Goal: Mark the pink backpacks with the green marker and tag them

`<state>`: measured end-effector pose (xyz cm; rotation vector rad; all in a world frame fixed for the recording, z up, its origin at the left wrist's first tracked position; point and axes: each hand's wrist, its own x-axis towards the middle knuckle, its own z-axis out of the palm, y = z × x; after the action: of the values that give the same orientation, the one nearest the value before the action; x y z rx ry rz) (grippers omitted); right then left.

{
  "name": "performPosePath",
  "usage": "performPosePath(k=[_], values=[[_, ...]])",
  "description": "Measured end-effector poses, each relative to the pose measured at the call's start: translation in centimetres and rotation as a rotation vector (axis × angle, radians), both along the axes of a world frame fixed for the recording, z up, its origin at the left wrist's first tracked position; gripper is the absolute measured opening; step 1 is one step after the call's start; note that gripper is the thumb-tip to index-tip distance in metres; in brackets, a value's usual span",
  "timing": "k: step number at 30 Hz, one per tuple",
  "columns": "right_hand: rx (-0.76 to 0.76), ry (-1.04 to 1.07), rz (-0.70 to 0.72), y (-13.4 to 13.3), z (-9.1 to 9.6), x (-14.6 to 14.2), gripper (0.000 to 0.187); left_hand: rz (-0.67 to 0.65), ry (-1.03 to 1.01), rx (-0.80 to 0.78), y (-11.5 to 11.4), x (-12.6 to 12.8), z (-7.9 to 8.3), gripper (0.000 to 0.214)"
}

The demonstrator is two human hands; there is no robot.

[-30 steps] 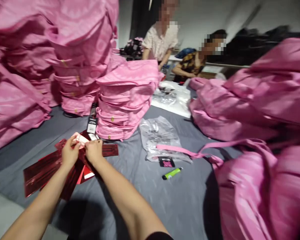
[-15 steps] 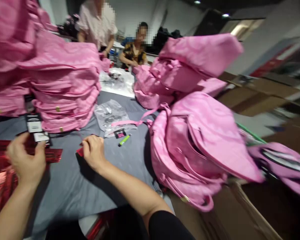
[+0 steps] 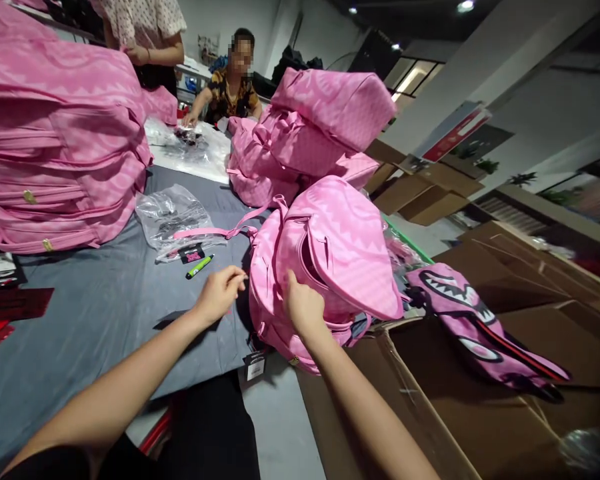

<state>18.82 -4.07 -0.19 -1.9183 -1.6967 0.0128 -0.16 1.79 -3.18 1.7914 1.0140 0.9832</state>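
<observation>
An upright pink backpack (image 3: 347, 233) stands at the table's right edge with a pocket zipper partly unzipped. My right hand (image 3: 304, 307) is closed against its front, apparently gripping the fabric; the fingertips are hidden. Just left of the backpack, my left hand (image 3: 221, 292) has its fingers pinched together; whatever they hold, if anything, is too small to make out. A black and white hang tag (image 3: 255, 367) dangles below the backpack. A green marker (image 3: 199, 267) and a small black tag with a pink emblem (image 3: 193, 253) lie beyond my left hand.
Stacked pink backpacks (image 3: 65, 147) rise at the left; more pink bags (image 3: 325, 113) are piled behind. A clear plastic bag (image 3: 173, 217) and red foil packaging (image 3: 15, 303) lie on the grey table (image 3: 105, 320). Cardboard boxes (image 3: 430, 393) fill the right. Two people work across the table.
The view has swung right. My left hand has left the tags and red packaging, and my right hand has let go of a red item; both are now at the backpack.
</observation>
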Motion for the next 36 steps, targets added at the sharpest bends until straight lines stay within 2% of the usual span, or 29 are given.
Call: performPosePath(k=[2, 5, 10, 14, 19, 22, 24, 27, 29, 31, 32, 33, 36], values=[[-0.055, -0.079, -0.036, -0.1, -0.2, 1.4, 0.022, -0.084, 0.095, 0.025, 1.2, 1.9, 0.4, 0.024], [-0.104, -0.174, -0.059, -1.2, -1.0, 2.0, 0.021, -0.188, 0.225, 0.048, 2.8, 4.1, 0.9, 0.033], [0.04, -0.432, -0.132, -3.5, -2.4, 2.3, 0.027, -0.31, 0.373, 0.054, 4.3, 5.9, 0.9, 0.036], [0.081, -0.658, -0.203, -3.1, -2.7, 2.2, 0.023, -0.397, 0.438, 0.065, 5.0, 7.4, 1.1, 0.038], [0.083, -0.644, -0.244, -1.9, -3.0, 2.1, 0.022, -0.587, 0.47, 0.019, 5.9, 9.5, 1.9, 0.029], [0.132, -0.607, -0.244, -2.5, -2.8, 2.6, 0.02, -0.712, 0.478, -0.028, 6.3, 9.5, 2.9, 0.022], [0.165, -0.538, -0.249, -3.2, -2.4, 3.1, 0.016, -0.738, 0.494, -0.021, 6.5, 8.7, 3.9, 0.018], [0.256, -0.339, -0.214, -3.7, -1.7, 3.3, 0.015, -0.745, 0.511, 0.007, 7.0, 6.7, 5.5, 0.032], [0.339, -0.165, -0.145, -3.4, -1.3, 3.1, 0.014, -0.868, 0.433, -0.041, 7.3, 5.5, 6.0, 0.036], [0.384, 0.052, -0.102, -2.8, -1.1, 2.6, 0.012, -0.979, 0.267, -0.106, 7.5, 4.7, 5.7, 0.043], [0.383, 0.184, -0.099, -2.6, -1.1, 2.3, 0.012, -0.957, 0.176, -0.12, 7.4, 4.5, 5.1, 0.043], [0.373, 0.325, -0.099, -2.4, -1.1, 2.1, 0.012, -0.881, 0.102, -0.116, 7.3, 4.4, 4.3, 0.04], [0.309, 0.686, -0.063, -2.0, -1.0, 1.7, 0.013, -0.55, -0.015, -0.062, 6.4, 4.7, 1.3, 0.021]])
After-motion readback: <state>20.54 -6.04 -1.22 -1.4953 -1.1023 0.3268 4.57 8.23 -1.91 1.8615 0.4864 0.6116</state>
